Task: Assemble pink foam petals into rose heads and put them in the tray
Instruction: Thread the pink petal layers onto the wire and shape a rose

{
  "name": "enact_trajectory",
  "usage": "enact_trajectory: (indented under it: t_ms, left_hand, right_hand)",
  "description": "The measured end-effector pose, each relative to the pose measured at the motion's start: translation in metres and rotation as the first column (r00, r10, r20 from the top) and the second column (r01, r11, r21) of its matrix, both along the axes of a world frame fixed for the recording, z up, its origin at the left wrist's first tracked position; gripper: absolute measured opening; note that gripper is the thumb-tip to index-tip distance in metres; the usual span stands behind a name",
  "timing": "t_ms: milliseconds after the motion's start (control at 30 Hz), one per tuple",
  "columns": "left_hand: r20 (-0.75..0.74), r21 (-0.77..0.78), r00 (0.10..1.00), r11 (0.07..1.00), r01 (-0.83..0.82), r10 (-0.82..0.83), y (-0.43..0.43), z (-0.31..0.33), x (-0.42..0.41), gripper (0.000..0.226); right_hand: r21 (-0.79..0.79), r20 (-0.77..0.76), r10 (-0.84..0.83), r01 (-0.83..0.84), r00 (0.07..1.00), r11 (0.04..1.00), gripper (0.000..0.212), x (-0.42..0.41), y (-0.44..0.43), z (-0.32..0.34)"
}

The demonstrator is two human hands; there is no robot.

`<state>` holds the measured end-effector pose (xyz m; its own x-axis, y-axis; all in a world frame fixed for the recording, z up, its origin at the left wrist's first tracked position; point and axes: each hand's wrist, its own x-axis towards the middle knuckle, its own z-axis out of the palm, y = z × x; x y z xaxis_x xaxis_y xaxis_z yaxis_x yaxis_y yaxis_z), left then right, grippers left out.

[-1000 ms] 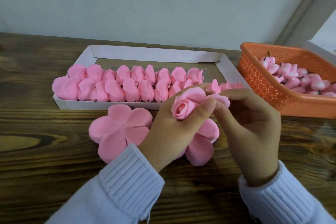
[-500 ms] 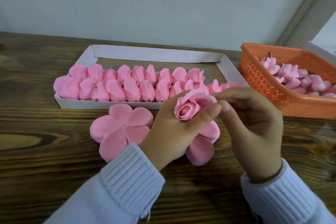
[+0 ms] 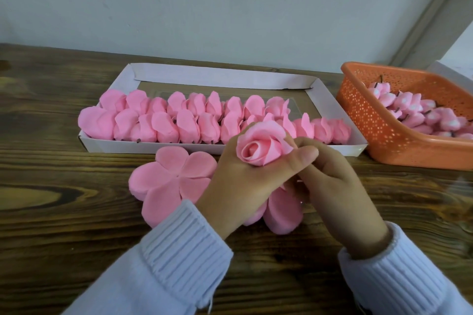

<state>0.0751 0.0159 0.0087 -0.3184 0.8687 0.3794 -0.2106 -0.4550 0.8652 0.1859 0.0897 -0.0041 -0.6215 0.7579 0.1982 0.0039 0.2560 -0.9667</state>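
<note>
Rose head (image 3: 261, 147) above the counter (image 3: 64, 225), bloom facing up at the camera.
I see the left hand (image 3: 240, 181) fingers wrapped round it, the right hand (image 3: 335, 179) pinching its base; tray (image 3: 220, 78) holds finished roses (image 3: 184, 125), basket (image 3: 378, 125) holds buds (image 3: 409, 110).

text: none legible | labels: none | numbers: none

Pink rose head (image 3: 261, 147), pink flat petals (image 3: 174, 179). White tray (image 3: 220, 77). Orange basket (image 3: 378, 133), tiny holes all over. Dark brown bench (image 3: 64, 207), wavy wood lines. Pale blue ribbed sleeves (image 3: 179, 245).
</note>
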Motion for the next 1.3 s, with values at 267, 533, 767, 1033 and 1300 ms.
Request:
enact_trajectory:
  t_ms: [267, 533, 767, 1033, 1300]
  left_hand:
    - [-0.059, -0.008, 0.998, 1.0, -0.002, 0.002, -0.001, -0.002, -0.001, 0.004]
    - [0.016, 0.073, 1.0, 0.997, -0.027, 0.026, -0.001, 0.005, -0.004, 0.007]
    - [-0.06, -0.026, 0.998, 1.0, -0.002, 0.001, -0.005, 0.005, -0.003, 0.023]
    - [-0.185, -0.081, 0.982, 0.996, 0.036, -0.05, -0.008, 0.007, -0.001, 0.015]
    - [-0.155, -0.113, 0.988, 0.994, -0.004, -0.014, -0.007, 0.006, -0.001, 0.01]
  right_hand:
    - [-0.26, -0.179, 0.265, -0.305, 0.947, 0.916, 0.024, 0.002, -0.005, 0.003]
    - [-0.346, -0.235, 0.274, -0.344, 0.933, 0.873, 0.02, 0.003, -0.003, 0.003]
    - [-0.452, -0.417, 0.422, -0.586, 0.805, 0.672, 0.05, 0.004, -0.003, 0.006]
    - [-0.531, -0.38, 0.328, -0.494, 0.865, 0.688, 0.046, 0.001, -0.004, -0.001]
    - [-0.481, -0.513, 0.363, -0.611, 0.778, 0.629, 0.045, 0.0, -0.006, -0.002]
